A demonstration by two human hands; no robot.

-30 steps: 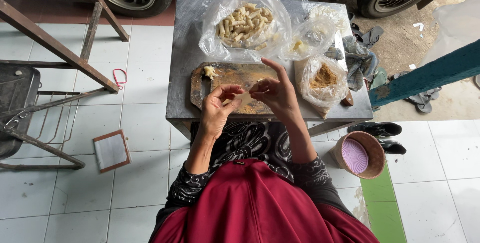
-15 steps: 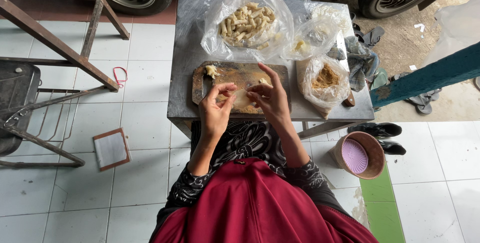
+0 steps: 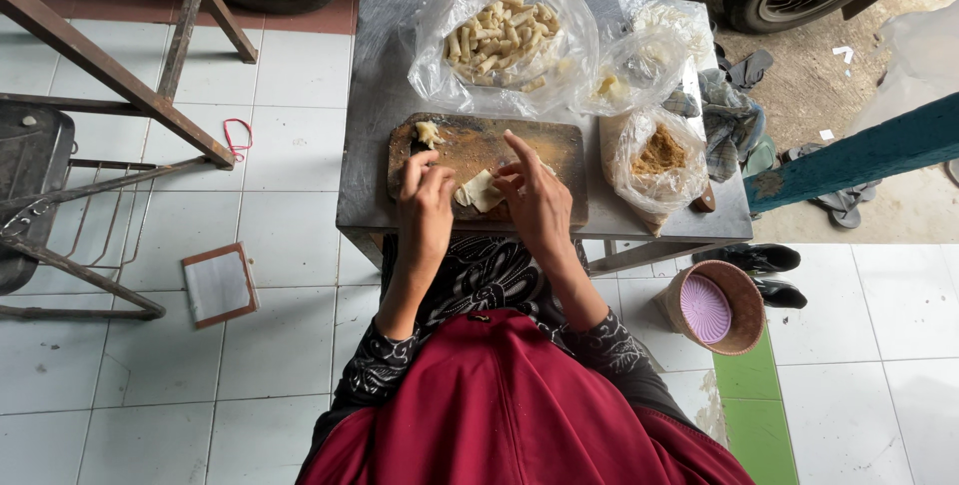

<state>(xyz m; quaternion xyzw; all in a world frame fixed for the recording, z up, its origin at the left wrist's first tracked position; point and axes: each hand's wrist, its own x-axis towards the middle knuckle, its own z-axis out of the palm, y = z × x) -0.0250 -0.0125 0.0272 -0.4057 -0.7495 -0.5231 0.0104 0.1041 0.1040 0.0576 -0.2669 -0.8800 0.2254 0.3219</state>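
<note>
Left hand (image 3: 425, 195) and right hand (image 3: 534, 200) pinch a pale wrapper (image 3: 481, 190) between them at the board's (image 3: 554, 150) near edge. Bare board lies beyond the fingers. A bag of rolls (image 3: 504, 35) borders the far edge; a filling bag (image 3: 657, 155) sits right.

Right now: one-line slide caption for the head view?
Both hands, left hand and right hand, fold a pale wrapper on a wooden board.

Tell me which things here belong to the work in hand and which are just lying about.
In use:
left hand
right hand
dough sheet
wooden board
bag of rolled pieces
bag of brown filling

Lying about:
sandals
woven basket
red band
small framed board
</note>
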